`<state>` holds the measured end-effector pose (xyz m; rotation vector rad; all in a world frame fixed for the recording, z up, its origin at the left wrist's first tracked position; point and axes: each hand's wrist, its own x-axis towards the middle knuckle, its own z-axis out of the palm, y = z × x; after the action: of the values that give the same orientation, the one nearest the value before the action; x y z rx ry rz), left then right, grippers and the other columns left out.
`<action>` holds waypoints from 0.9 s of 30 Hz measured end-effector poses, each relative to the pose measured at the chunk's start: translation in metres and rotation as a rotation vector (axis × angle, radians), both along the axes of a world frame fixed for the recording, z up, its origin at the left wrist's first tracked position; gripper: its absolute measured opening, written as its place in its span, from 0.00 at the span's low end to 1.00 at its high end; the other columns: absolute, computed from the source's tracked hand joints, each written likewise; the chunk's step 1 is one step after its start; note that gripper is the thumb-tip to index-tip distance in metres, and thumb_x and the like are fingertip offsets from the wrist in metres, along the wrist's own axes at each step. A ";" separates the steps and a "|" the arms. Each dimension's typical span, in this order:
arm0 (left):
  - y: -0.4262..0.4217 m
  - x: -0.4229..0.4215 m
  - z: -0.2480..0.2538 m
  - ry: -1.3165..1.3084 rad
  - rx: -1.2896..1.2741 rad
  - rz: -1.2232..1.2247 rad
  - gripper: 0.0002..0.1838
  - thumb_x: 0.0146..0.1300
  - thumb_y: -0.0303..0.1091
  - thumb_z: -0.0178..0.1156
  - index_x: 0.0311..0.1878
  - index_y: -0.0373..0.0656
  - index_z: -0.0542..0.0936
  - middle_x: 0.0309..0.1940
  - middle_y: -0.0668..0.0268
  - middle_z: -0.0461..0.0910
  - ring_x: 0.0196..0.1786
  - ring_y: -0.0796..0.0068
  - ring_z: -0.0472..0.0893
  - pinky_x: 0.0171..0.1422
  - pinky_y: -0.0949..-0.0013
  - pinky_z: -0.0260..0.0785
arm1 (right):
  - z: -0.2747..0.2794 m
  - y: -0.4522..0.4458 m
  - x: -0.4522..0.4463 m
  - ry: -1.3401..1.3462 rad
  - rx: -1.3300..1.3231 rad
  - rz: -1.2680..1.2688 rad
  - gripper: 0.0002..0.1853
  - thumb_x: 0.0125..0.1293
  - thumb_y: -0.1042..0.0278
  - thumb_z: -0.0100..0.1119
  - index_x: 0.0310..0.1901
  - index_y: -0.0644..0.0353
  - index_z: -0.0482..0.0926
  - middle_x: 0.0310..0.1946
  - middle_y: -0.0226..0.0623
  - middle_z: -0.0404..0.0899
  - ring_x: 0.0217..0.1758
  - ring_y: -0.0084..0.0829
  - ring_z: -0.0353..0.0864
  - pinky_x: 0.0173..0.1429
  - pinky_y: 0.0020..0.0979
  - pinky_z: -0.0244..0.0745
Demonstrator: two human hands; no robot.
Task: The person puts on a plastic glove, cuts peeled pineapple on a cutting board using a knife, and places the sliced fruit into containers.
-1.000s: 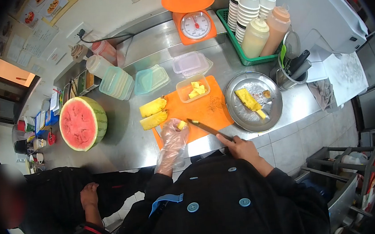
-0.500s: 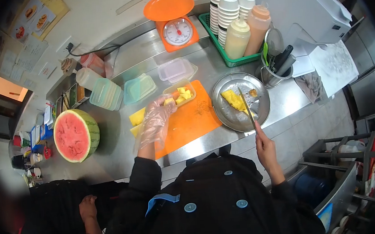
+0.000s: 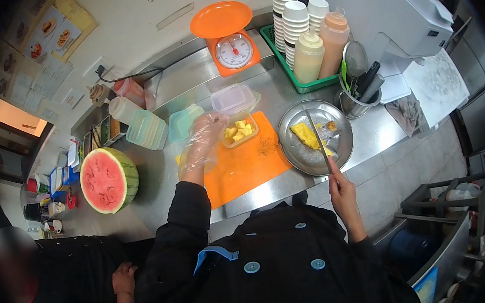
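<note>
My left hand (image 3: 202, 135), in a clear plastic glove, is at the left side of a clear plastic container (image 3: 244, 142). Yellow fruit chunks (image 3: 240, 129) lie in that container, which stands on an orange cutting board (image 3: 250, 171). The glove hides how the fingers are closed and whether they touch the rim. More yellow fruit (image 3: 178, 158) shows partly behind the glove. In my bare right hand (image 3: 343, 192) is a knife (image 3: 317, 133), its blade angled over a round metal pan (image 3: 296, 161). Yellow fruit trimmings (image 3: 306, 135) lie in the pan under the blade.
Half a watermelon (image 3: 106, 179) rests at the left. Behind are stacked plastic containers (image 3: 145, 130), lids (image 3: 233, 98) and an orange scale (image 3: 234, 51). A green basket (image 3: 312, 86) holds cups and sauce bottles; a utensil pot (image 3: 360, 106) stands right. A co-worker's hand (image 3: 124, 278) is lower left.
My left hand has moved up from over the near-left corner of the container to its left side. My right hand still holds the knife over the pan. The whole view has shifted slightly.
</note>
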<state>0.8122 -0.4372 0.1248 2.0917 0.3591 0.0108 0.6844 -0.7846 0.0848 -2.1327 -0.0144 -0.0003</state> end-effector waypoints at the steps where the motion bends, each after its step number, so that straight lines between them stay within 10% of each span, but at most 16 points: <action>1: 0.006 0.003 -0.001 0.025 0.099 0.044 0.05 0.57 0.33 0.65 0.31 0.43 0.83 0.28 0.66 0.80 0.33 0.75 0.77 0.39 0.68 0.70 | 0.000 0.002 0.001 -0.003 0.003 0.003 0.27 0.68 0.79 0.51 0.68 0.47 0.70 0.33 0.54 0.81 0.27 0.28 0.77 0.37 0.29 0.73; 4: 0.050 0.020 -0.068 0.034 0.520 -0.111 0.09 0.57 0.38 0.66 0.32 0.42 0.83 0.29 0.61 0.81 0.33 0.69 0.79 0.40 0.67 0.71 | -0.003 0.005 0.006 0.038 0.043 0.033 0.28 0.68 0.79 0.52 0.68 0.47 0.69 0.43 0.55 0.81 0.32 0.35 0.83 0.41 0.29 0.75; 6: 0.067 0.028 -0.105 0.015 0.844 -0.314 0.10 0.58 0.40 0.65 0.33 0.42 0.83 0.29 0.59 0.81 0.34 0.66 0.80 0.40 0.66 0.72 | -0.010 0.008 0.011 -0.076 0.049 0.055 0.27 0.71 0.77 0.51 0.70 0.43 0.68 0.18 0.26 0.65 0.22 0.16 0.62 0.28 0.23 0.64; 9: 0.065 0.025 -0.094 -0.149 0.815 -0.356 0.13 0.57 0.40 0.65 0.32 0.38 0.82 0.30 0.56 0.81 0.36 0.60 0.81 0.41 0.65 0.74 | -0.006 0.013 0.019 -0.107 0.054 0.074 0.27 0.71 0.77 0.51 0.70 0.43 0.68 0.18 0.29 0.64 0.22 0.16 0.61 0.29 0.23 0.65; 11: 0.047 0.026 -0.021 0.023 0.408 -0.123 0.12 0.55 0.38 0.66 0.32 0.37 0.81 0.29 0.59 0.81 0.36 0.64 0.81 0.42 0.66 0.75 | -0.003 0.014 0.025 -0.116 0.043 0.083 0.27 0.70 0.77 0.51 0.69 0.45 0.69 0.22 0.36 0.73 0.24 0.18 0.67 0.33 0.23 0.68; 13: 0.060 0.036 0.047 -0.034 0.066 -0.239 0.12 0.55 0.38 0.66 0.32 0.37 0.81 0.29 0.61 0.80 0.36 0.66 0.81 0.41 0.66 0.75 | 0.007 0.018 0.029 -0.080 0.087 0.088 0.26 0.67 0.78 0.52 0.67 0.48 0.70 0.45 0.57 0.80 0.44 0.51 0.84 0.46 0.34 0.76; 16: 0.057 0.062 0.125 -0.315 -0.435 -0.243 0.11 0.55 0.38 0.65 0.33 0.40 0.80 0.30 0.66 0.78 0.37 0.71 0.80 0.40 0.67 0.74 | 0.005 0.023 0.039 -0.142 0.095 0.114 0.25 0.68 0.76 0.53 0.66 0.48 0.71 0.44 0.59 0.79 0.44 0.51 0.84 0.46 0.34 0.76; 18: 0.078 0.114 0.151 -0.404 -0.255 -0.373 0.10 0.55 0.36 0.64 0.33 0.39 0.80 0.29 0.67 0.77 0.36 0.70 0.79 0.39 0.67 0.74 | -0.004 0.026 0.045 -0.243 0.091 0.125 0.25 0.67 0.76 0.53 0.66 0.48 0.72 0.40 0.59 0.80 0.43 0.51 0.84 0.44 0.35 0.76; 23: 0.048 0.220 0.185 -0.264 1.555 -0.406 0.13 0.55 0.37 0.65 0.40 0.38 0.82 0.37 0.55 0.84 0.38 0.62 0.82 0.41 0.62 0.76 | 0.009 0.033 0.058 -0.248 0.072 0.137 0.25 0.67 0.76 0.53 0.66 0.48 0.72 0.37 0.57 0.80 0.40 0.50 0.85 0.44 0.36 0.76; 27: 0.058 0.266 0.164 -0.155 1.272 -0.401 0.17 0.55 0.41 0.66 0.42 0.39 0.83 0.39 0.52 0.84 0.37 0.61 0.84 0.43 0.60 0.76 | 0.010 0.031 0.062 -0.232 0.074 0.111 0.25 0.67 0.77 0.53 0.66 0.50 0.72 0.41 0.57 0.80 0.42 0.48 0.85 0.46 0.35 0.76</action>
<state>1.0779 -0.3788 0.2887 3.3512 -0.2776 0.2096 0.7467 -0.7531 0.0952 -2.0443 -0.2651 -0.1809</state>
